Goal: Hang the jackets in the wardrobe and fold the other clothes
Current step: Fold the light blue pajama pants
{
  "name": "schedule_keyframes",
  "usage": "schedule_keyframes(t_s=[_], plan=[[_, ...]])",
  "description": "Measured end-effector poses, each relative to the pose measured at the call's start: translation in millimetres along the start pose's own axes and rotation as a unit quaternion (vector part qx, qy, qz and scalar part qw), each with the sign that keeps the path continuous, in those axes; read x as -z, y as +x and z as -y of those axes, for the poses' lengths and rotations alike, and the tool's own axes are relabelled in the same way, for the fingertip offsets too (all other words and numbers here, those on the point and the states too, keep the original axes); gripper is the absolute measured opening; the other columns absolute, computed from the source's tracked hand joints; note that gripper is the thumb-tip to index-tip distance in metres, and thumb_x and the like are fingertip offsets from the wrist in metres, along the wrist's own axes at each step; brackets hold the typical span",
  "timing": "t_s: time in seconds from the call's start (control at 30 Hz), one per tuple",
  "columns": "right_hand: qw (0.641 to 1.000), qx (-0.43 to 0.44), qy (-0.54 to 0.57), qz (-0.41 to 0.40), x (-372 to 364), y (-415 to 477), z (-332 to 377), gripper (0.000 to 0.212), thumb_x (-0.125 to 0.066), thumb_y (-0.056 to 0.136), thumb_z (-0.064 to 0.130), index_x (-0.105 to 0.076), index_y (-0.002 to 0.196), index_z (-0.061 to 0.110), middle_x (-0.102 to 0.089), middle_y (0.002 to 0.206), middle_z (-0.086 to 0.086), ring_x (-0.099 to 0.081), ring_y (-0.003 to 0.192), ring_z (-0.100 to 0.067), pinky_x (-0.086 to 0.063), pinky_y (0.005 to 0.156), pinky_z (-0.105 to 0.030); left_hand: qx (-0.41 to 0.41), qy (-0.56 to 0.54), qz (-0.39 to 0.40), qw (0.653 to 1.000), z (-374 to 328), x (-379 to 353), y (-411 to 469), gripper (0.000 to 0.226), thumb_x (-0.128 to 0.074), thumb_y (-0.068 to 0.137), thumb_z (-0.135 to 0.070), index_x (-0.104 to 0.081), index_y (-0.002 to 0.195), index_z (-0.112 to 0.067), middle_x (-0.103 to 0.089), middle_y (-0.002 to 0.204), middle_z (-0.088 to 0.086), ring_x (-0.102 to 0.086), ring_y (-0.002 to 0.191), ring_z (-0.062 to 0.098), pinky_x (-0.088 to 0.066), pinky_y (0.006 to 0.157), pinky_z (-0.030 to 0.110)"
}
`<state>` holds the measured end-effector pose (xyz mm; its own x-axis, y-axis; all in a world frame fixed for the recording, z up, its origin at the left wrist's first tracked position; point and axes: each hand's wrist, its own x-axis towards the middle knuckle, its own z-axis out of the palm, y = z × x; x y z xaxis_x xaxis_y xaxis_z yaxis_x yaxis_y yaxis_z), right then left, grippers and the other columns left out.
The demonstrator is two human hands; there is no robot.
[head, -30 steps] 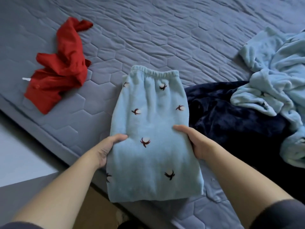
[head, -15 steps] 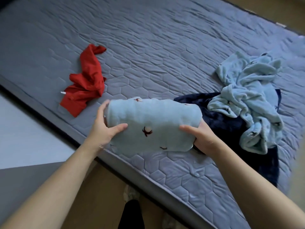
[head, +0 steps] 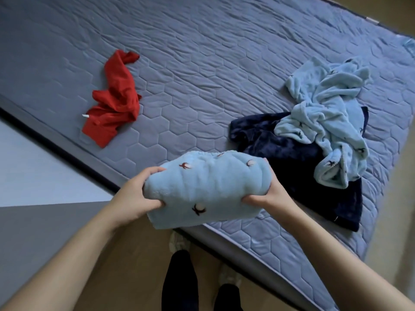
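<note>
A folded light-blue fleece garment (head: 206,189) with small dark-red motifs is held up over the near edge of the bed. My left hand (head: 137,194) grips its left end and my right hand (head: 267,194) grips its right end, fingers curled under the bundle. A crumpled red garment (head: 114,102) lies on the bed to the left. To the right, a crumpled light-blue fleece piece (head: 325,122) with the same motifs rests on a dark navy fleece garment (head: 292,158).
The grey-blue quilted mattress (head: 202,63) fills most of the view, its near edge running diagonally from left to lower right. A grey surface (head: 33,232) stands at the lower left. My dark trouser legs and feet (head: 179,277) are on the wooden floor below.
The light-blue garment went from lying flat on the bed to a folded bundle, lifted off the mattress and drawn toward me. The camera has pulled back.
</note>
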<state>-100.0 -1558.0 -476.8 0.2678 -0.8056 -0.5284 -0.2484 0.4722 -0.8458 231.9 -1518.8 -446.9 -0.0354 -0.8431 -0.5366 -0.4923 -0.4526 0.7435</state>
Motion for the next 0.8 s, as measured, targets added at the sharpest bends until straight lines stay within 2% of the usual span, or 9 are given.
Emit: schedule_keyframes(t_s=[0.1,0.2,0.33,0.43,0.53,0.6,0.67,0.73,0.8], plan=[[0.996,-0.084,0.007,0.024,4,5,9,0.134,-0.088,0.05,0.017,-0.003,0.153,0.033,-0.05,0.128,0.029,-0.056,0.11,0.009,-0.05,0.084,-0.02,0.023,-0.072,0.051,0.996,-7,16,0,0.064,-0.065,0.057,-0.017,-0.055,0.113,-0.046,-0.066,0.108,-0.014,-0.064,0.096,0.007,-0.053,0.08,0.028],[0.989,-0.133,0.043,0.045,5,45,23,0.116,-0.083,0.065,0.005,-0.01,0.153,0.029,-0.052,0.129,0.01,-0.068,0.092,-0.001,-0.055,0.066,-0.02,0.054,-0.154,0.071,0.984,-8,34,29,0.068,-0.062,0.059,-0.015,-0.051,0.122,-0.039,-0.064,0.112,-0.004,-0.066,0.088,0.006,-0.053,0.067,0.02],[0.985,-0.159,0.04,-0.049,-4,142,40,0.099,-0.076,0.078,0.021,-0.012,0.153,0.025,-0.036,0.149,-0.003,-0.064,0.094,-0.016,-0.054,0.06,-0.03,0.107,-0.239,-0.008,0.965,6,45,122,0.078,-0.069,0.068,-0.012,-0.038,0.139,-0.02,-0.06,0.116,0.004,-0.061,0.08,0.011,-0.053,0.063,0.019],[0.984,-0.14,0.044,-0.1,-16,206,19,0.105,-0.077,0.079,0.026,-0.003,0.154,0.024,-0.037,0.149,-0.006,-0.063,0.103,-0.024,-0.057,0.076,-0.042,0.151,-0.245,-0.076,0.955,31,40,190,0.078,-0.067,0.086,-0.016,-0.021,0.149,-0.022,-0.054,0.125,-0.001,-0.062,0.083,0.014,-0.052,0.062,0.026],[0.976,-0.196,-0.032,-0.086,-31,235,-28,0.107,-0.076,0.081,0.03,0.003,0.153,0.025,-0.029,0.155,-0.006,-0.049,0.126,-0.03,-0.047,0.087,-0.04,0.228,-0.141,-0.028,0.963,74,18,218,0.087,-0.072,0.083,-0.025,-0.017,0.15,-0.02,-0.052,0.123,-0.003,-0.062,0.095,0.015,-0.051,0.07,0.028],[0.975,-0.204,-0.055,-0.074,-40,238,-63,0.09,-0.073,0.083,0.026,-0.017,0.152,0.017,-0.037,0.151,-0.008,-0.05,0.125,-0.027,-0.048,0.093,-0.038,0.241,-0.093,0.003,0.966,104,2,227,0.075,-0.077,0.078,-0.031,-0.039,0.14,-0.013,-0.054,0.131,-0.001,-0.058,0.109,0.022,-0.05,0.089,0.038],[0.98,-0.184,-0.04,-0.068,-47,236,-89,0.05,-0.069,0.086,0.022,-0.05,0.132,0.017,-0.059,0.132,-0.007,-0.063,0.106,-0.018,-0.054,0.081,-0.03,0.245,-0.125,0.002,0.961,121,-11,229,0.059,-0.078,0.074,-0.039,-0.057,0.124,-0.014,-0.065,0.119,0.005,-0.064,0.102,0.023,-0.052,0.091,0.039],[0.978,-0.19,-0.029,-0.081,-51,232,-101,0.025,-0.068,0.086,0.029,-0.061,0.11,0.024,-0.068,0.111,0.0,-0.067,0.09,-0.012,-0.054,0.066,-0.023,0.265,-0.162,-0.01,0.951,125,-18,228,0.051,-0.077,0.069,-0.052,-0.064,0.104,-0.017,-0.071,0.097,0.001,-0.069,0.086,0.018,-0.056,0.071,0.03],[0.97,-0.223,-0.021,-0.092,-51,230,-103,0.025,-0.067,0.085,0.041,-0.059,0.104,0.027,-0.069,0.099,0.006,-0.067,0.084,-0.012,-0.052,0.061,-0.025,0.287,-0.181,-0.036,0.94,130,-22,227,0.049,-0.076,0.064,-0.061,-0.062,0.085,-0.02,-0.07,0.078,-0.004,-0.068,0.071,0.012,-0.05,0.052,0.021]])
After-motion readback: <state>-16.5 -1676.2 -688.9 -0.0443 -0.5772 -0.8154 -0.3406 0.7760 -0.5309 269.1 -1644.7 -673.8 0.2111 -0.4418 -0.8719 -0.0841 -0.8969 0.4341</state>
